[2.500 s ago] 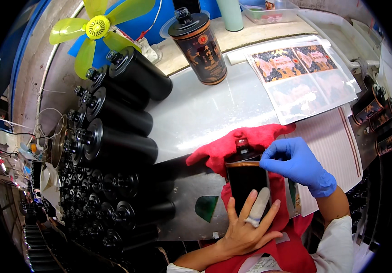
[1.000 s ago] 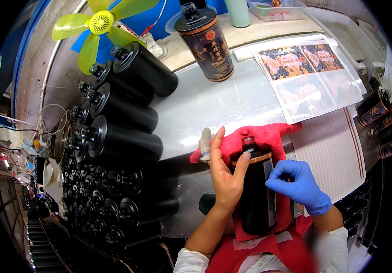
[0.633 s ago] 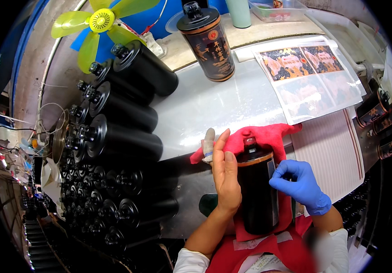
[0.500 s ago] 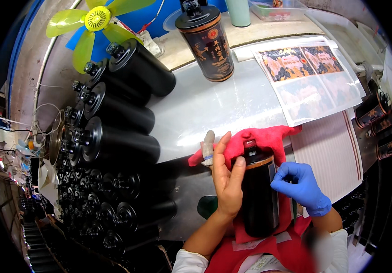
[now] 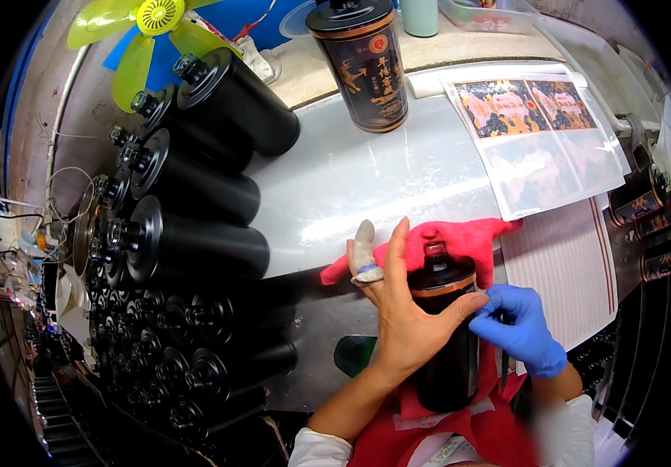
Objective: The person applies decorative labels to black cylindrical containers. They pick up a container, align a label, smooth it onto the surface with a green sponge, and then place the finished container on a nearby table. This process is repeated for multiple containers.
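A black bottle (image 5: 444, 362) with an orange band below its shoulder lies along the red cloth (image 5: 476, 241) in front of me, its neck pointing away. Over its left side reaches my left hand (image 5: 407, 315), bare except for a grey fabric cover with a blue band on one finger. Its fingers are spread, and the thumb stretches across the bottle below the band. In a blue glove, my right hand (image 5: 524, 325) is closed in a pinch at the bottle's right side, against my left thumb. What the pinch holds is too small to make out.
Several plain black bottles (image 5: 203, 249) lie and stand at the left. A decorated bottle (image 5: 367, 74) stands at the back near a yellow-green fan (image 5: 160, 14). Printed decal sheets (image 5: 542, 148) and a striped cloth (image 5: 561, 272) lie at the right. A dark green piece (image 5: 355, 354) lies by my left wrist.
My left thumb has swung right across the bottle to meet my gloved fingers, and the left hand has turned with it. My right hand stays pinched at the bottle's side.
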The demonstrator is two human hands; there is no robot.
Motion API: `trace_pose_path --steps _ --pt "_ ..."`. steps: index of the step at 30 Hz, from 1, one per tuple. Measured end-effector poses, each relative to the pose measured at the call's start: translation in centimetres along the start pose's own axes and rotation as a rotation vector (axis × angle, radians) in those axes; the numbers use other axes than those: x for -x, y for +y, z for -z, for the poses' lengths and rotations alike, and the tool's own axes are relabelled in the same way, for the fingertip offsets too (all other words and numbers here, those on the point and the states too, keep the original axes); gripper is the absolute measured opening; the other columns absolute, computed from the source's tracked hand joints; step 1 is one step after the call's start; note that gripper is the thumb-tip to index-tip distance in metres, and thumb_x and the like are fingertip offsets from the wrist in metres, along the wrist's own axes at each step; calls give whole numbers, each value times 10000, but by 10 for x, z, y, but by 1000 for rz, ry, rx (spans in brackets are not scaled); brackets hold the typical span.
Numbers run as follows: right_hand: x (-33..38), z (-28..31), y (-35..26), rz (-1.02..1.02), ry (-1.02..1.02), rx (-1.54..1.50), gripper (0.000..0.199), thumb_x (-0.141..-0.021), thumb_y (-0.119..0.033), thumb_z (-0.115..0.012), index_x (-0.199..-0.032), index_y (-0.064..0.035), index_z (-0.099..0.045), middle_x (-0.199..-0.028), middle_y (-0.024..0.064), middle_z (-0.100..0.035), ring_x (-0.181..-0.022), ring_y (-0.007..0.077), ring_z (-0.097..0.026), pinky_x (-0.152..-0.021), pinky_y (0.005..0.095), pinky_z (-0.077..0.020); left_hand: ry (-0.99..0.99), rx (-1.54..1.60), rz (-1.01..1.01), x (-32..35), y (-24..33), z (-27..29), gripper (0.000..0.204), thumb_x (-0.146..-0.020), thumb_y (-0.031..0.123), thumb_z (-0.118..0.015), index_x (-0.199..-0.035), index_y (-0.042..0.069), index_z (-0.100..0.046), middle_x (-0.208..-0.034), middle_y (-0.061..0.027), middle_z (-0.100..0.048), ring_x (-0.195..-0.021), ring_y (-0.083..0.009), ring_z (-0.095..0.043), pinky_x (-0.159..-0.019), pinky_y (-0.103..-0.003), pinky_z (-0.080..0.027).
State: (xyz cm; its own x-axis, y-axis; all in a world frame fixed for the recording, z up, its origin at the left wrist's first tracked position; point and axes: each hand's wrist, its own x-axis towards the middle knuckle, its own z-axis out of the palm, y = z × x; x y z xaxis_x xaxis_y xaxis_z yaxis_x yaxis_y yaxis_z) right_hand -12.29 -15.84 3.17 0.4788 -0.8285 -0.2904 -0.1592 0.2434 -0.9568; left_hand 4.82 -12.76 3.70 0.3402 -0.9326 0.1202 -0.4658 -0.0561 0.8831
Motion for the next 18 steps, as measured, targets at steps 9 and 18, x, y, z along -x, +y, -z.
trace_pose_path --steps 9,18 --pt "7 57 53 -422 401 -779 210 -875 -182 -566 -1028 -38 -569 -858 49 -588 -632 109 -551 -566 200 -448 38 2 -33 1 -12 -6 754 -767 153 -709 -1396 27 -313 -1453 -259 -117 -1342 -324 -182 -1087 -402 -188" --pt "23 49 3 67 456 -439 445 -810 -35 -569 -1243 -40 -465 -1061 77 -580 -892 157 -612 -770 256 -513 -116 88 -136 35 9 9 1150 -616 503 -799 -1421 -34 -177 -1418 -384 -35 -1336 -503 -11 -1066 -560 -72"
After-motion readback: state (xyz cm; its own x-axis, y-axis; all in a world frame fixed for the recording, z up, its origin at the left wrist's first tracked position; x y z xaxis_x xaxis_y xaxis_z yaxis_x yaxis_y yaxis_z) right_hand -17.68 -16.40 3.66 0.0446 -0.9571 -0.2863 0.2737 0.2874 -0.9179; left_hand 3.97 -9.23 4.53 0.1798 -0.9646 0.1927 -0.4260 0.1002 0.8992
